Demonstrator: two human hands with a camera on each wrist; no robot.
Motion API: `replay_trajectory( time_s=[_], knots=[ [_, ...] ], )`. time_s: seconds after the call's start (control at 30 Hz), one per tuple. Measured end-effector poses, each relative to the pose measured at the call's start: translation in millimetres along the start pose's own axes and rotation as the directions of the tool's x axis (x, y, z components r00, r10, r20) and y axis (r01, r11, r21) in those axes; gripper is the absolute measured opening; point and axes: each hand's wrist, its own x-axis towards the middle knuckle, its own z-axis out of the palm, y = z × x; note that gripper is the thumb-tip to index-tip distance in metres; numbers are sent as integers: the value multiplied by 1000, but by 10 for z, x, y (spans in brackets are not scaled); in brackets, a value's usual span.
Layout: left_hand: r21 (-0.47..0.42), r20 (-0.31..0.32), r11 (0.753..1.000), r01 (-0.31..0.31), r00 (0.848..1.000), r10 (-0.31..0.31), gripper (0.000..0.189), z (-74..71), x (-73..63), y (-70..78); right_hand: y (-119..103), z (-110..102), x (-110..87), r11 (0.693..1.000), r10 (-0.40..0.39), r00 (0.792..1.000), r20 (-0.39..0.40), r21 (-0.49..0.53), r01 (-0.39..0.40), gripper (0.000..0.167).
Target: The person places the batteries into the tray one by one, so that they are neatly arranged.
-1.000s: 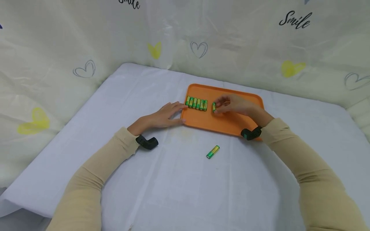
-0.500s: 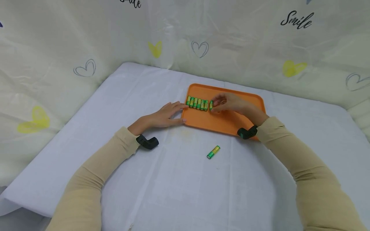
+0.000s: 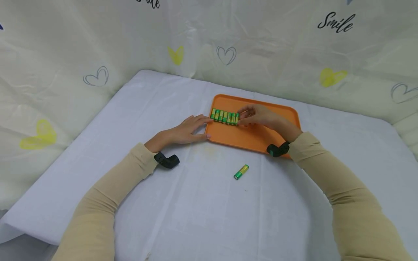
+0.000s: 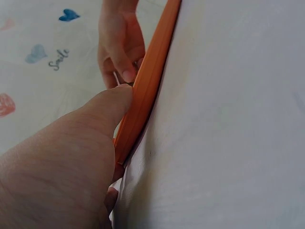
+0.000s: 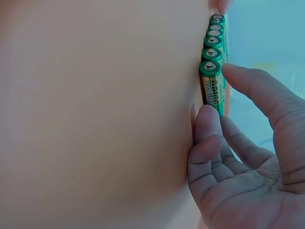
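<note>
Green-and-gold batteries (image 3: 225, 117) lie side by side in a row at the left part of an orange tray (image 3: 228, 138). My right hand (image 3: 259, 116) pinches the battery (image 5: 212, 88) at the row's right end between thumb and fingers, and that battery stands right beside its neighbour. In the right wrist view its label faces the camera, with the rest lined up behind it. My left hand (image 3: 186, 131) lies on the cloth at the tray's left edge, fingers stretched out, fingertips at the rim by the first battery, thumb touching the near corner.
One loose battery (image 3: 241, 172) lies at a slant on the white tablecloth (image 3: 202, 210), nearer to me than the tray. Behind the table hangs a pale curtain (image 3: 277, 43) printed with hearts. Black wrist cameras sit on both wrists.
My right hand has slid the pinched battery leftward across the tray, closing the gap to the row. The left hand and the loose battery have stayed put.
</note>
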Motion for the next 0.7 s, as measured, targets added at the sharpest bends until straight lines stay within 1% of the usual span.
replay_trajectory(
  time_s=[0.07,0.2,0.3,0.47,0.7],
  knots=[
    [-1,2,1000,4,1000,-4,67,0,2,9,-3,-1,-8,1000,-2,1000,10,7,2,52],
    [-7,7,1000,8,1000,-8,68,-3,1,23,-16,11,-52,1000,14,1000,-4,11,-14,50],
    [-4,9,1000,8,1000,-8,68,-7,1,27,-31,35,-75,999,21,1000,-23,38,-20,50],
    [-3,12,1000,7,1000,-7,68,-5,8,17,-61,81,-103,996,31,998,-59,88,-26,54],
    [1,7,1000,1,1000,-1,69,13,12,-6,-85,144,-176,995,74,993,-88,80,-67,63]
  ],
)
